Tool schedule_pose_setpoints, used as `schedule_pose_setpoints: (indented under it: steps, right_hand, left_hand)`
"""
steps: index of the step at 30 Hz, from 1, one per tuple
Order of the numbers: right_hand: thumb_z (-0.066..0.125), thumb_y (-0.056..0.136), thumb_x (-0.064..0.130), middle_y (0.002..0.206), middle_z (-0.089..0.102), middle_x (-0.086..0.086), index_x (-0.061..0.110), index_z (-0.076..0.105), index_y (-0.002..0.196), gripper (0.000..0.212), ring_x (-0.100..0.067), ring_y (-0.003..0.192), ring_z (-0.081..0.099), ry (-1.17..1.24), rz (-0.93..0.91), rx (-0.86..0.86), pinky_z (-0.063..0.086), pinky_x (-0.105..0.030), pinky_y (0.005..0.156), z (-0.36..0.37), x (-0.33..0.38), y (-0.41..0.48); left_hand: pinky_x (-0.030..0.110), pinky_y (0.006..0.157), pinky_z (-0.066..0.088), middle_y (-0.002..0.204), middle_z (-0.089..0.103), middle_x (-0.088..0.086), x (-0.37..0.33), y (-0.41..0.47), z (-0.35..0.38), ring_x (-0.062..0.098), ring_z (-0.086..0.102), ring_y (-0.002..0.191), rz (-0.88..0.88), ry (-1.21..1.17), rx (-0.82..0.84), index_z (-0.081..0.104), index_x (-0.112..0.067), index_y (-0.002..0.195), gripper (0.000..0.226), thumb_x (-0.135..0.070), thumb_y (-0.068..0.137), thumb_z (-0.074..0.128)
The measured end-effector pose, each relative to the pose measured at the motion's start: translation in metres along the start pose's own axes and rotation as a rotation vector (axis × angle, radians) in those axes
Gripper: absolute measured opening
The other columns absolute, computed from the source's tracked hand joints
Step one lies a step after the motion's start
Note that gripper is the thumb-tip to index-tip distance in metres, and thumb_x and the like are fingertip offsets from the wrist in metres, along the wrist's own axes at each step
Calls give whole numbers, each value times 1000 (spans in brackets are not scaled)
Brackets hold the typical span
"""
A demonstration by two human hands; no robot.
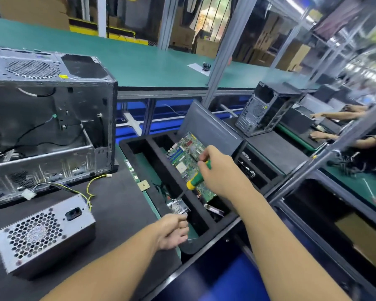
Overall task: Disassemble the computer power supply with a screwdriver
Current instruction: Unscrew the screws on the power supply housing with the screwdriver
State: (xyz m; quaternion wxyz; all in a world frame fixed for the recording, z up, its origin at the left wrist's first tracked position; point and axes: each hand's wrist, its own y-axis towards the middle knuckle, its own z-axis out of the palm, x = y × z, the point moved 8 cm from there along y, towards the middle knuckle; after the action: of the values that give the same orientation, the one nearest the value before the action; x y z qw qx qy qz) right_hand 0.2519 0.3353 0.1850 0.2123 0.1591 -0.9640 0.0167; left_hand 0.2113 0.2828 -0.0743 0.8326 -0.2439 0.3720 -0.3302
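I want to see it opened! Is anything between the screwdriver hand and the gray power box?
Nothing visible blocks it. The right hand holds the screwdriver over the black tray; the power supply lies leftward on the mat, only the tray's wall and bare mat between.

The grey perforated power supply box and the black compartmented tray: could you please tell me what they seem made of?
The grey perforated power supply box looks like bare sheet metal: dull sheen, punched hexagonal vents. The black compartmented tray seems matte foam, given its thick, rounded walls, though unconfirmed.
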Motion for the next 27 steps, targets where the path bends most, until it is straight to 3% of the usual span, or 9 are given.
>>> schedule_pose_setpoints:
  steps: [2,3,5,8,12,16,20,23,27]
  right_hand:
    - [45,101,25,73,49,2,16,48,101,9,-11,54,40,-18,8,2,25,-27,47,-1,-1,-2]
    - [45,101,25,72,49,3,16,48,102,9,-10,53,40,-24,3,1,24,-26,46,-1,0,-3]
    - [46,101,25,72,48,5,16,47,102,9,-8,53,39,-13,-24,-4,23,-25,46,1,8,0]
    - [46,100,24,73,48,7,17,47,101,7,-8,55,39,21,-82,-6,24,-24,47,7,31,7]
    - [46,99,25,78,53,1,17,49,100,8,-16,61,47,52,-134,7,33,-30,49,11,63,20]
    - [48,98,28,84,54,2,19,51,100,9,-17,60,49,59,-194,43,38,-29,50,15,95,29]
    - [55,94,32,85,54,7,25,54,94,7,-10,66,50,88,-267,64,35,-26,52,26,123,33]
    - [60,90,35,86,57,4,30,53,87,9,-13,69,54,143,-316,115,38,-27,56,46,144,29]
    - [60,90,37,86,61,0,30,55,88,9,-15,70,56,148,-391,183,45,-29,61,77,172,20]
  left_hand:
    - [34,110,34,144,51,12,-9,-1,5,32,46,133,-8,64,73,39,-14,148,45,-29,106,40]
    - [40,121,15,163,15,13,-14,-3,-3,30,13,151,29,131,26,17,-13,156,60,-33,105,40]
    - [38,120,15,165,6,6,-31,-16,-24,22,9,152,184,415,-136,17,-16,158,64,-38,104,43]
    - [24,95,41,143,52,0,-76,-57,-48,9,58,117,543,1157,-350,46,-25,145,42,-34,103,45]
    - [34,104,32,142,49,-10,-115,-115,-71,11,46,132,919,1866,-525,61,-27,124,29,-32,97,52]
    - [47,115,16,163,16,-2,-127,-147,-136,18,12,150,664,1883,-838,35,-31,147,83,-78,81,48]
    - [63,115,9,165,-15,-4,-112,-168,-204,28,-7,152,263,1896,-861,-16,-42,153,136,-106,44,35]
    - [60,112,22,165,-4,-2,-109,-194,-232,30,7,150,211,1914,-869,-29,-45,147,137,-97,46,49]
    - [45,100,43,144,39,3,-107,-220,-244,28,46,126,262,1931,-989,-16,-33,155,127,-78,60,56]
